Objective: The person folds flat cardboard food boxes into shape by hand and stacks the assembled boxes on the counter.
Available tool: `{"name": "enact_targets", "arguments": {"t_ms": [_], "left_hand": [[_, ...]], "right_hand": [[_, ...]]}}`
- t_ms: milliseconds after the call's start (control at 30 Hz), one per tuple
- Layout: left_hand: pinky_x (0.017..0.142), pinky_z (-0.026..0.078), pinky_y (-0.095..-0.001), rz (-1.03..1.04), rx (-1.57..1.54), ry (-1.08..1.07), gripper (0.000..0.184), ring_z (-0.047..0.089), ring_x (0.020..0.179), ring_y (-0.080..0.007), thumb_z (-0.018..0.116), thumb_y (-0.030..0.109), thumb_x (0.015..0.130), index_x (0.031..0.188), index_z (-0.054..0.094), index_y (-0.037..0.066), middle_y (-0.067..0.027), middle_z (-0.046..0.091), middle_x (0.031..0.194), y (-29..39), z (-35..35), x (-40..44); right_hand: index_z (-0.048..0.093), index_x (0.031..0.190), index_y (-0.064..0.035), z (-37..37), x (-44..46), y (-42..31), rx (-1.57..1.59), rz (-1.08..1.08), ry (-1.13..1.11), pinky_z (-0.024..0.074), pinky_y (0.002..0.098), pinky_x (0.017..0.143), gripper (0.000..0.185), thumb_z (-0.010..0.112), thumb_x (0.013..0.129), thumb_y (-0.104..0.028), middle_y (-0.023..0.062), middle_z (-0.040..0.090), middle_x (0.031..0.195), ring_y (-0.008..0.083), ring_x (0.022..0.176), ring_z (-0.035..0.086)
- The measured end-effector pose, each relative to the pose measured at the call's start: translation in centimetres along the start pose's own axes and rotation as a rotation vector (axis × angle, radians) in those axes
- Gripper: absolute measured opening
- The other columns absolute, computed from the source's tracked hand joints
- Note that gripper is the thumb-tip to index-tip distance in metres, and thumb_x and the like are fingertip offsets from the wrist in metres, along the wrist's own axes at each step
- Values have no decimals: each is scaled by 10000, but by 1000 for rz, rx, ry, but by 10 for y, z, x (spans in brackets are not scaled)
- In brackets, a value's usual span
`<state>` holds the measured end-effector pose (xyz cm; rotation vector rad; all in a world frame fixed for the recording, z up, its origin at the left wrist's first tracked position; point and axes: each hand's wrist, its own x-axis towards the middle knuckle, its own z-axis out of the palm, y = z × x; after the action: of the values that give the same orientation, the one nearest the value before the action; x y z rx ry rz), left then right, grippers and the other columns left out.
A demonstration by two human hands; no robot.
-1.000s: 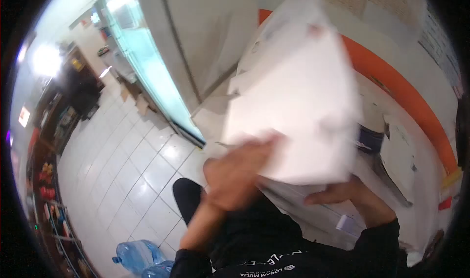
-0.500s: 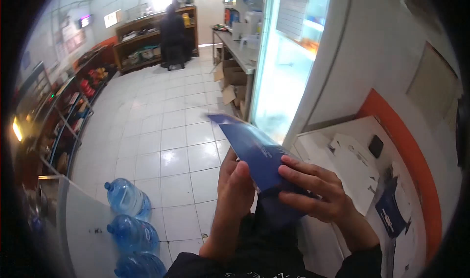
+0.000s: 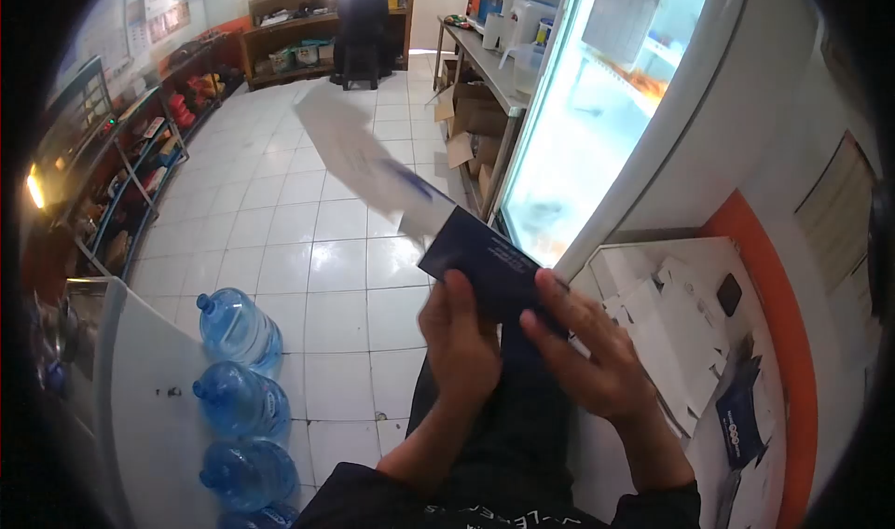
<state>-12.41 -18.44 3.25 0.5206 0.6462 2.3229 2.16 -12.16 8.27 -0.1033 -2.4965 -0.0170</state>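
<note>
A dark blue printed cardboard box (image 3: 480,259), partly unfolded, is between my hands in the middle of the view. From its far end a long flap stretches up and left, its whitish side showing and blurred by motion. My left hand (image 3: 459,347) pinches the near left edge, thumb on the printed face. On the right edge, my right hand (image 3: 597,357) grips with its fingers over the card; the thumb is hidden. Beside my right hand, flat white cardboard pieces (image 3: 667,329) lie stacked on a white surface (image 3: 611,254), with more blue printed cardboard (image 3: 741,412) near them.
Several blue water jugs (image 3: 240,329) line the floor at left by a white panel (image 3: 154,389). A lit glass-door fridge (image 3: 578,137) stands ahead right, beside a counter (image 3: 485,63). A dark phone-like object (image 3: 730,293) lies at right. A person (image 3: 364,26) is at the back shelves.
The cardboard has opened out, and its long whitish flap now extends up and left. My right hand has shifted down along the edge. The camera view has tilted down and turned slightly.
</note>
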Motion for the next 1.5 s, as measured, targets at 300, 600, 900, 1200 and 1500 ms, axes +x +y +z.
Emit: {"name": "enact_targets", "arguments": {"t_ms": [300,600,900,1200,1500], "left_hand": [[864,549,-288,-246,336,-239,291,659,1023,-162,499,251,1109,1203,603,-5,-103,692,1082,-16,-26,-3],[1169,411,-538,149,1913,-1537,632,494,1411,-396,690,178,951,1536,458,122,-193,479,1534,48,-103,-10],[770,621,-354,-573,1250,-1121,211,743,876,-177,672,91,996,1192,681,14,-119,744,1099,35,-116,37],[827,556,-307,-857,822,-926,330,673,887,-135,622,126,1053,1341,593,-32,-111,736,1024,3,-130,34],[822,617,-385,-503,1273,-986,601,766,914,-209,701,26,958,1522,498,66,-167,789,1006,25,-78,17]], "right_hand": [[558,1469,-72,65,-21,12,119,417,218,517,490,1042,551,727,959,-192,235,499,1498,390,1301,550],[629,1122,24,159,-137,112,705,1200,75,515,361,824,446,479,1102,-397,151,688,915,218,869,652],[657,987,11,78,-69,24,1127,752,128,521,295,782,230,521,822,94,77,680,947,160,901,646],[648,1196,-64,96,-88,7,664,496,152,479,431,915,355,770,863,-94,123,609,1109,297,1029,600],[710,1131,-71,112,-93,7,502,320,170,508,387,861,354,851,811,-129,104,574,1047,282,989,602]]}}
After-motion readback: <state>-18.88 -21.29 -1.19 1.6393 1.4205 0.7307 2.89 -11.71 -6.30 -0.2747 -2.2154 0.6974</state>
